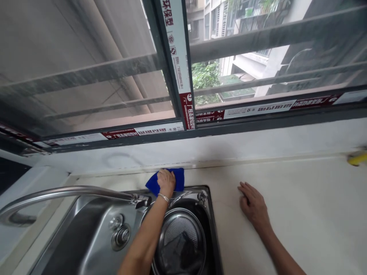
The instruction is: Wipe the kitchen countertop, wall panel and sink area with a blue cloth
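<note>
My left hand presses down on a blue cloth at the back of the counter, just behind the steel sink and under the window wall. Its fingers curl over the cloth, and a thin bracelet circles the wrist. My right hand lies flat on the pale countertop to the right of the sink, fingers stretched out, holding nothing.
A long chrome tap swings left over the sink. A round metal strainer bowl sits in the right basin. A yellow object lies at the counter's far right edge. A barred window rises behind.
</note>
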Demonstrator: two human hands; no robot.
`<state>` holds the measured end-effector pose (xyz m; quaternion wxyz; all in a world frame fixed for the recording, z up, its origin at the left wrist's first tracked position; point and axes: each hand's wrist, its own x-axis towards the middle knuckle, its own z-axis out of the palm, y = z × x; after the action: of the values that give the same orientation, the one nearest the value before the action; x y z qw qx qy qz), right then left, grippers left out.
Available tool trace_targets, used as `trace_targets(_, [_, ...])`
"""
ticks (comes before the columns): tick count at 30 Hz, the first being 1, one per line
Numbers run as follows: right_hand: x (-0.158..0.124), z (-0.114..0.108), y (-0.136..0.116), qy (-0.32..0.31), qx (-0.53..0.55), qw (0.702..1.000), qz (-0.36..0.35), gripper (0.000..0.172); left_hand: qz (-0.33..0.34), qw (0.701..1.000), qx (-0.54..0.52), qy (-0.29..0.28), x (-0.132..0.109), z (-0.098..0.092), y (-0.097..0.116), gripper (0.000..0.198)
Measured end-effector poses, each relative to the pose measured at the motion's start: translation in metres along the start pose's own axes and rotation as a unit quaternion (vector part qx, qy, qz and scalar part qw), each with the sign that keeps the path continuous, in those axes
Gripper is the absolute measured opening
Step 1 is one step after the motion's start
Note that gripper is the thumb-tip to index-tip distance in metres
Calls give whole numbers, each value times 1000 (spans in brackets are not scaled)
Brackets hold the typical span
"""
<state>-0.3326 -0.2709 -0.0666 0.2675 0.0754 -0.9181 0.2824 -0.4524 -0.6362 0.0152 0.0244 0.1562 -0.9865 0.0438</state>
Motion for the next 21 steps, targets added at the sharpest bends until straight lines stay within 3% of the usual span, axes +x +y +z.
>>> trace_targets(6, [3, -2, -2, 9, 3, 1000, -7, 41, 95, 995, -13, -1, -23, -11, 43, 55])
trace_targets(14, [4, -3, -5, 18, -15, 1000, -15, 40, 210, 975, -70, -18, -28, -12, 76, 40])
trace_targets(21, [6, -7, -9, 18, -20, 1000, -13, 39, 233, 961, -148, -26, -28, -10, 92, 38])
